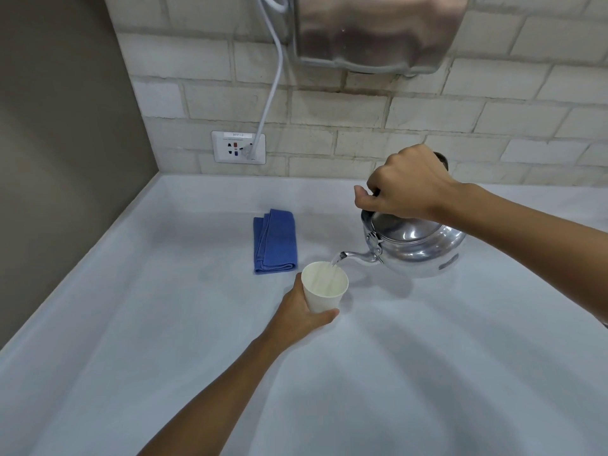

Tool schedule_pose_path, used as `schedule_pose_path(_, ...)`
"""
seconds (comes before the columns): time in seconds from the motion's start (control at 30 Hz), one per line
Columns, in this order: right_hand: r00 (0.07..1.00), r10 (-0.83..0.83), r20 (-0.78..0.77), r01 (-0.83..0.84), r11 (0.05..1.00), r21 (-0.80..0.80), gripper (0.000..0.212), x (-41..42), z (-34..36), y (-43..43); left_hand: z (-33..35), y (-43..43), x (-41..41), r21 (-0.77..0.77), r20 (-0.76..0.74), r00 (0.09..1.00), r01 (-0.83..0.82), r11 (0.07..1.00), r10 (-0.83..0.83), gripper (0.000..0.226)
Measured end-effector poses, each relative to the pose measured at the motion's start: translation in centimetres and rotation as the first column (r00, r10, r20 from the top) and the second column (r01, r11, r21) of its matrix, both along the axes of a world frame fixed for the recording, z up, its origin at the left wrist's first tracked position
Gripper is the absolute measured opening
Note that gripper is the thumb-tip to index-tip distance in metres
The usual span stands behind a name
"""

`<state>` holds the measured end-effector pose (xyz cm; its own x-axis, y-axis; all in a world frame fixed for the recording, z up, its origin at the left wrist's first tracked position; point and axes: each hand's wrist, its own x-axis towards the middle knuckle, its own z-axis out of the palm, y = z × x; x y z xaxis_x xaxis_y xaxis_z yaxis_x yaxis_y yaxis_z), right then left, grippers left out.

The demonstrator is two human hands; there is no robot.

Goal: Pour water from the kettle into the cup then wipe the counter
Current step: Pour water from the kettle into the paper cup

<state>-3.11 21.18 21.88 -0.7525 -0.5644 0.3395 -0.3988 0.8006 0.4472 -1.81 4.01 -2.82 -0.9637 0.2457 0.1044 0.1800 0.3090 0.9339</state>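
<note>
The right hand [406,184] is closed around the handle of the metal kettle [418,245], which is tilted with its spout [357,256] over the white cup [324,286], a thin stream of water running into it. The left hand [301,312] is wrapped around the cup's lower side, steadying it on the white tabletop [427,373]. A folded blue cloth [275,241] lies just behind the cup, below a wall socket [238,147].

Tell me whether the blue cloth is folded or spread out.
Folded. The blue cloth lies on the counter as a compact rectangle with stacked layered edges.
</note>
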Motion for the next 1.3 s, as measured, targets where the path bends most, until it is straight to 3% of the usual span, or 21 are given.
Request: schedule_pose_path(1.3,1.000,0.031,-0.006,-0.030,0.998,0.048,0.050,0.16,0.79,-0.29,0.34,-0.10,0.19,-0.001,0.012,1.000,0.005,1.000,-0.005,0.077)
